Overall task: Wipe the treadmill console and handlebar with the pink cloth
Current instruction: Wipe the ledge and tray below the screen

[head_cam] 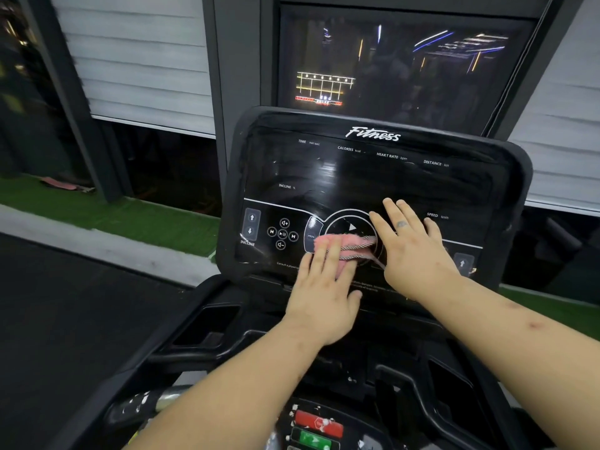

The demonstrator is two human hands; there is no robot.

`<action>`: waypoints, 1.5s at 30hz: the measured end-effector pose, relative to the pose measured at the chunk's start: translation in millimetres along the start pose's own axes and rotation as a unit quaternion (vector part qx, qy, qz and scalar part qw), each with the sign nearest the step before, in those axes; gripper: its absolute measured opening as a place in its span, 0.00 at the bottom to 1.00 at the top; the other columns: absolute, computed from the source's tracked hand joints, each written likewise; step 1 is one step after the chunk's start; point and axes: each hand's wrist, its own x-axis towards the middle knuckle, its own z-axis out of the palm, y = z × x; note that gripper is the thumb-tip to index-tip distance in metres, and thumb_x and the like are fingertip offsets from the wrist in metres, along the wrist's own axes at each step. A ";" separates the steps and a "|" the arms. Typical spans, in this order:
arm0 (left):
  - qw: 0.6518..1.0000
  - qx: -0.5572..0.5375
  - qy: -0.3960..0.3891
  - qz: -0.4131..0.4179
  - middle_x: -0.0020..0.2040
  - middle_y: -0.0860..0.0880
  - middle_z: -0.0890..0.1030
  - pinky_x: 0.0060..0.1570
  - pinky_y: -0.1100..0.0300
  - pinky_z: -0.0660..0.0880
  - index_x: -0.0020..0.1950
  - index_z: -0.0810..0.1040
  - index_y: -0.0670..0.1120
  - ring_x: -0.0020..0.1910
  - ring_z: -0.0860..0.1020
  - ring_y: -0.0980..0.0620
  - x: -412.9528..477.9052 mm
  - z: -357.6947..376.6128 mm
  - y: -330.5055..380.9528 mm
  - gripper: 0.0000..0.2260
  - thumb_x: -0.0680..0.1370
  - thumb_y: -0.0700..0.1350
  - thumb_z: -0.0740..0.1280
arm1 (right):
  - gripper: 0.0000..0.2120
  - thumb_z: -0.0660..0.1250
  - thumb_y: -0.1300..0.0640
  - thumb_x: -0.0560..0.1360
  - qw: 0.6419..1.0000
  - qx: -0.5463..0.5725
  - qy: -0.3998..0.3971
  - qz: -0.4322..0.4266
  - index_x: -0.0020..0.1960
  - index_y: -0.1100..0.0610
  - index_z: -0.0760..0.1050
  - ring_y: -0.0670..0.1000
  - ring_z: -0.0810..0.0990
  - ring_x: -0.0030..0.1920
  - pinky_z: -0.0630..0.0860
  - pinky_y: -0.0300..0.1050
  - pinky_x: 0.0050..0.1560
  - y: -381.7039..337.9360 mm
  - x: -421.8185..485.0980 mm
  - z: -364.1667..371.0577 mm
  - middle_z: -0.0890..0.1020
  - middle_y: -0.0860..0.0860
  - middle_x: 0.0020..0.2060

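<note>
The pink cloth (349, 246) lay bunched on the lower middle of the treadmill console (357, 177), covering the bottom of the round play button (352, 227), its striped edge turned to the right. The left hand (324, 297) pressed down on the cloth's left part with straight, slightly spread fingers, not curled round it. The right hand (412, 251) lay flat on the glossy black panel just to the right of the cloth, fingers straight and spread and holding nothing, its thumb close to the cloth's right end; whether it touched the cloth could not be told. Left of the cloth sat a cluster of media buttons (282, 234), and further left the incline arrows (250, 224). Across the top of the panel ran the word "Fitness" and labels for time, calories, heart rate and distance. Below the console, a dark tray recess (207, 323) opened on the left, and a red button (319, 423) sat above a green button (311, 439) near the bottom edge. Behind the console stood a dark screen (406, 66) with reflected lights, white blinds (136, 60) on either side, and a green turf strip (130, 219) along the floor at the left.
</note>
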 end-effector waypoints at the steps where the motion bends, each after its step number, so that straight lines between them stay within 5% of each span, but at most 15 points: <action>1: 1.000 0.003 -0.005 -0.011 0.85 0.41 0.39 0.81 0.39 0.43 0.83 0.59 0.50 0.83 0.37 0.41 -2.0 -2.2 -10.1 0.29 0.84 0.60 0.52 | 0.40 0.61 0.58 0.80 1.000 -0.004 0.000 0.001 0.84 0.48 0.41 0.54 0.36 0.83 0.49 0.64 0.81 -0.2 0.2 1.5 0.39 0.53 0.83; 10: 0.988 -0.012 -0.015 -0.151 0.85 0.43 0.38 0.80 0.35 0.43 0.84 0.50 0.53 0.83 0.38 0.45 -26.8 -17.3 -84.9 0.29 0.84 0.59 0.48 | 0.43 0.62 0.62 0.77 1.000 0.004 0.001 0.007 0.84 0.48 0.42 0.54 0.35 0.82 0.48 0.65 0.81 -1.7 1.3 4.2 0.38 0.53 0.83; 16: 0.974 -0.037 -0.029 -0.221 0.84 0.38 0.37 0.80 0.36 0.45 0.85 0.42 0.49 0.83 0.39 0.39 -35.2 -8.4 -65.2 0.34 0.84 0.63 0.46 | 0.44 0.64 0.60 0.77 1.000 0.002 0.005 0.009 0.84 0.48 0.43 0.55 0.35 0.82 0.48 0.66 0.81 -2.5 2.0 6.1 0.38 0.54 0.83; 37: 0.998 -0.030 -0.059 0.025 0.83 0.38 0.36 0.79 0.40 0.34 0.83 0.58 0.49 0.81 0.31 0.40 -26.7 17.6 57.6 0.29 0.84 0.60 0.52 | 0.42 0.64 0.64 0.76 0.998 0.040 0.019 -0.038 0.84 0.47 0.50 0.54 0.40 0.83 0.46 0.61 0.82 28.8 -19.4 4.0 0.43 0.53 0.84; 45: 0.996 -0.015 -0.080 0.048 0.83 0.39 0.34 0.79 0.39 0.35 0.84 0.54 0.50 0.81 0.29 0.41 -16.4 27.4 116.6 0.29 0.85 0.61 0.49 | 0.38 0.72 0.61 0.69 0.995 -0.007 0.077 -0.062 0.79 0.55 0.68 0.62 0.60 0.81 0.61 0.68 0.77 81.7 -65.1 32.5 0.61 0.61 0.81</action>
